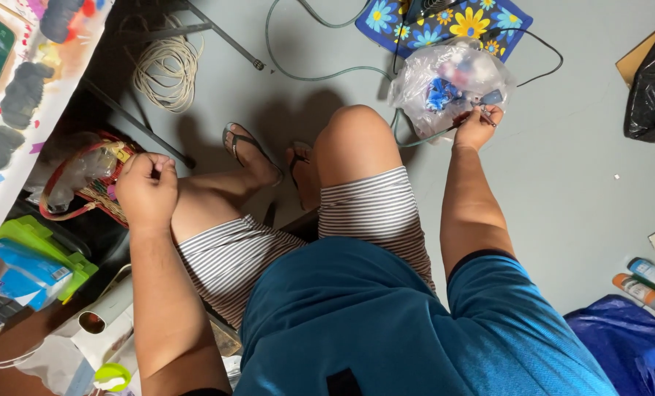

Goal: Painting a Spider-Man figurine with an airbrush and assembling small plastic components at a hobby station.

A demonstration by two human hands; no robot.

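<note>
A thin brush-like tool (473,117) with a dark shaft and a reddish end sits in the upper right of the frame, pinched in the fingers (489,111) of the right hand (476,127). Its tip rests at the lower edge of a clear plastic bag (445,79) that lies on the grey floor (577,183), stuffed with small blue and red items. The right arm reaches straight down past the raised right knee, so the step in hand looks like working at the bag with the tool, either fishing in it or setting the tool to it; which one cannot be told. The next move, judging by this, calls for a steady pinch and a way into the bag's crumpled mouth with only one hand near it.

The left hand (148,189) is left of centre, clenched in a loose fist over the left knee, well apart from the bag; nothing shows inside it, though something small could be hidden. Just beside it lies a woven basket with red handles (85,187).

Behind the bag sits a blue cushion with flowers (452,22), with a green cable (320,73) looping past. A coil of pale cord (165,70) lies in the upper left, and paint tubes (646,286) at the right edge.
</note>
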